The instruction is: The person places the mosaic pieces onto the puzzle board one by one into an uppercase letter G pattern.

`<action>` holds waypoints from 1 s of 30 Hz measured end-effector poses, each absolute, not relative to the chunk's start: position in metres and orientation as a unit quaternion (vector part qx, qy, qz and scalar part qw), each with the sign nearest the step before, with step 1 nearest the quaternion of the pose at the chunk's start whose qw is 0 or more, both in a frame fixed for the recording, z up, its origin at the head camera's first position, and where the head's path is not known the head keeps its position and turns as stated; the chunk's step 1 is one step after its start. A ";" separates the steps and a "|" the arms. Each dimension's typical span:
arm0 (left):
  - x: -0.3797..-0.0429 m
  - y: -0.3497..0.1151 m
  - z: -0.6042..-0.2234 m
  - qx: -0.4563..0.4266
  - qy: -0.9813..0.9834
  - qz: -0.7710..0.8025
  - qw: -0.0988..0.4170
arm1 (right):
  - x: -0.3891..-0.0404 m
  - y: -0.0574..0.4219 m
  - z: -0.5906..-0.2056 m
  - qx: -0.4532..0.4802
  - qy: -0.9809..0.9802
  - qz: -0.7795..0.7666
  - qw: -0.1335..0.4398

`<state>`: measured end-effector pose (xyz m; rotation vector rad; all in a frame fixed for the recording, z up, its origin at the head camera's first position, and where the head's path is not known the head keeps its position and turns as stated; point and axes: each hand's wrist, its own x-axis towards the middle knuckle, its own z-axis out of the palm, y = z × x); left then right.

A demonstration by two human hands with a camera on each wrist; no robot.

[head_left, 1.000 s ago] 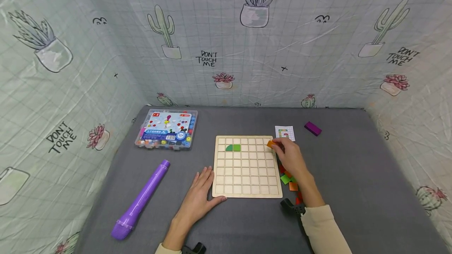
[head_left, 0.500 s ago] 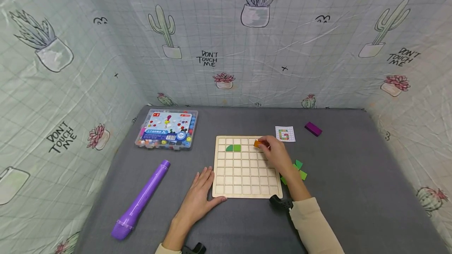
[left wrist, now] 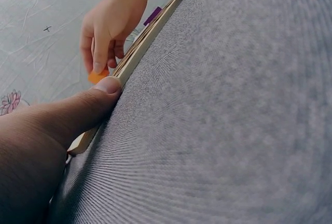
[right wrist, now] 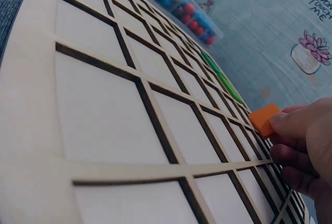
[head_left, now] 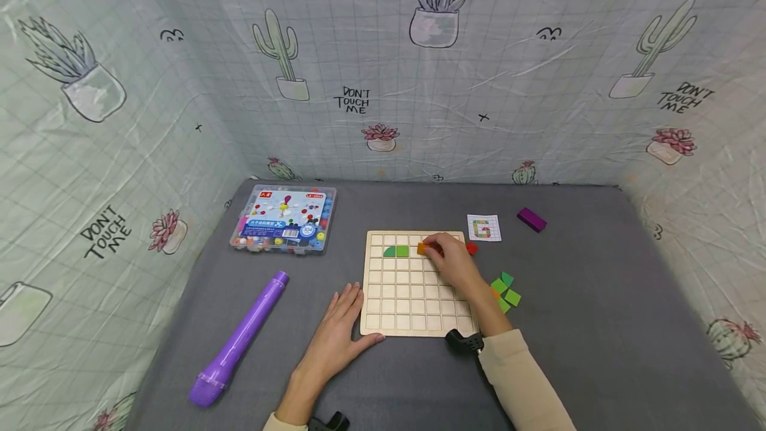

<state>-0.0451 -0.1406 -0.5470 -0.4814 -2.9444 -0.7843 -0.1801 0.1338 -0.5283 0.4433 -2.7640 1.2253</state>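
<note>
Mosaic tile, orange, probably light, stiff and best held by its edges, is pinched in our right hand near the far edge of the wooden grid board, our left hand outstretched at its near-left corner.

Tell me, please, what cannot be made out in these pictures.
Head view: cells of the board behind the right hand, covered by it.
Head view: fine details of the printed card, too small.
Right wrist view: part of the orange tile, covered by that hand.
Left wrist view: the board's face, seen nearly edge-on.
</note>
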 end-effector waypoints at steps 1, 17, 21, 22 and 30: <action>-0.045 -0.141 -0.547 -0.156 -0.954 -0.254 0.028 | -0.180 0.132 -0.528 0.148 -0.903 0.401 0.047; -0.045 -0.140 -0.546 -0.152 -0.954 -0.256 0.025 | -0.181 0.124 -0.531 0.161 -0.914 0.370 0.051; -0.045 -0.140 -0.547 -0.156 -0.954 -0.255 0.031 | -0.181 0.123 -0.532 0.168 -0.914 0.364 0.061; -0.045 -0.140 -0.547 -0.157 -0.954 -0.255 0.032 | -0.181 0.123 -0.533 0.173 -0.913 0.362 0.066; -0.045 -0.140 -0.548 -0.162 -0.953 -0.251 0.045 | -0.181 0.121 -0.534 0.195 -0.911 0.354 0.086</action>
